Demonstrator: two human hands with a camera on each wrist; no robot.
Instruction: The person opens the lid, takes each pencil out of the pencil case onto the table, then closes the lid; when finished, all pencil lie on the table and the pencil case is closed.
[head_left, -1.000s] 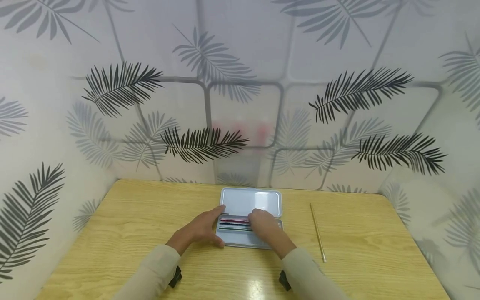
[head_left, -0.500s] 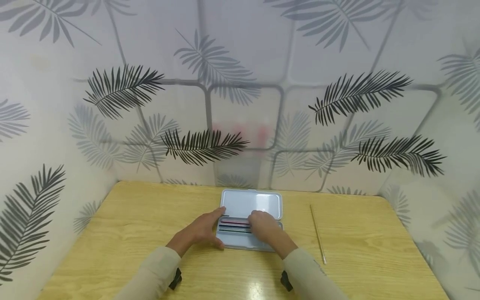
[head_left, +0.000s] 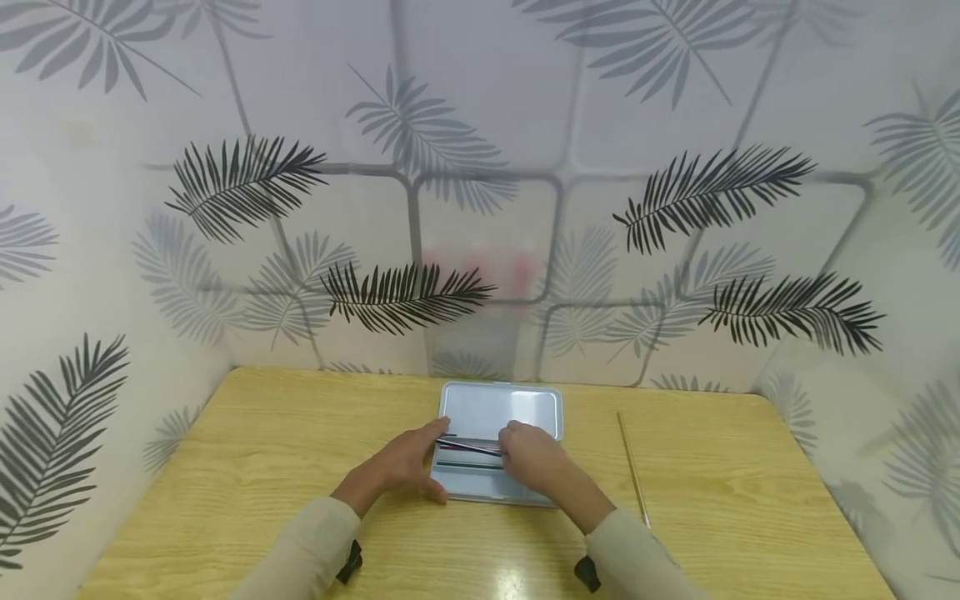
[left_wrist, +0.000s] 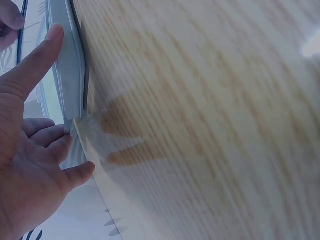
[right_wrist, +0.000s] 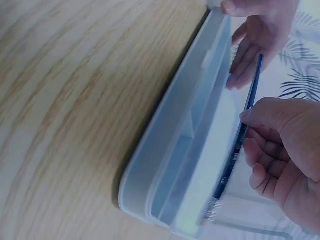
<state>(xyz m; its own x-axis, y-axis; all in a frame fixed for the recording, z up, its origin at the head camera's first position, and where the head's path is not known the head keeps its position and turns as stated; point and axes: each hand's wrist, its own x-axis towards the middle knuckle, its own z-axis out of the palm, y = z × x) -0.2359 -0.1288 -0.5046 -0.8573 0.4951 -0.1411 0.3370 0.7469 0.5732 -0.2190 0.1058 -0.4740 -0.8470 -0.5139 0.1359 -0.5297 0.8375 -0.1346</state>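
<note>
A pale blue pencil case [head_left: 480,483] lies on the wooden table, its lid [head_left: 476,407] folded back. My right hand [head_left: 534,460] pinches a slim dark blue stick [right_wrist: 231,165] between thumb and fingers. White lettering and a silvery end show on the stick in the right wrist view; whether it is a pencil or a brush I cannot tell. It is held slanted over the case. My left hand [head_left: 405,461] spans the case's left end, fingers extended, thumb along the front wall. A green stick [head_left: 468,465] lies inside, with others partly hidden by my right hand.
A thin gold stick [head_left: 632,462] with a pale tip lies on the table [head_left: 300,425] to the right of the case. Behind the table hangs a pale curtain [head_left: 480,333] with a leaf print.
My right hand has lifted the dark stick from among those in the case, and it now slants over them. The left hand stays at the case's left end.
</note>
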